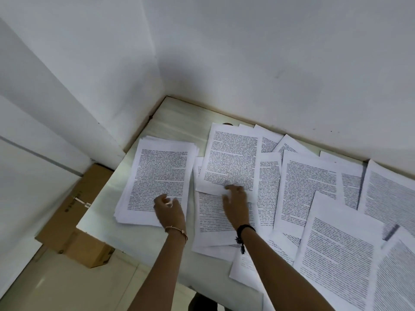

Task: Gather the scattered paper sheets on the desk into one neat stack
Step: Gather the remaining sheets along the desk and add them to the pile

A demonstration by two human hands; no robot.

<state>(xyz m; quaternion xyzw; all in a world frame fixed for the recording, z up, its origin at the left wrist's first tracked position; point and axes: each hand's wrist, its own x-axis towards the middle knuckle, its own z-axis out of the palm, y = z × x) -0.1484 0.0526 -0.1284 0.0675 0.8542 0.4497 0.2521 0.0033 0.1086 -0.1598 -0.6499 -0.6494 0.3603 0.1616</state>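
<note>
A stack (161, 176) of printed paper sheets lies at the left end of the desk (179, 122), its edges slightly fanned and not yet squared. The left hand (169, 209) rests on the near right part of the stack's top page with its fingers bent; they are blurred, and whether they pinch any paper cannot be told. Just to the right of the stack lies a single sheet (233, 158), set at a slight angle over other pages. The right hand (235, 202) grips this sheet at its near edge, fingertips on the printed face and thumb at the margin, where the paper looks a little raised. Beyond it, loose sheets (310, 187) cover the rest of the desk to the right and toward the viewer. They overlap one another at differing angles, and some reach the back wall (269, 63) and the near edge of the desk. The left wrist carries a thin bracelet (177, 230); the right wrist carries a dark band (246, 228) with a hanging tassel. The desk fits into a corner of plain white walls. Below its left end a cardboard box (74, 221) stands on a pale floor (67, 288), partly under the desk's edge.
</note>
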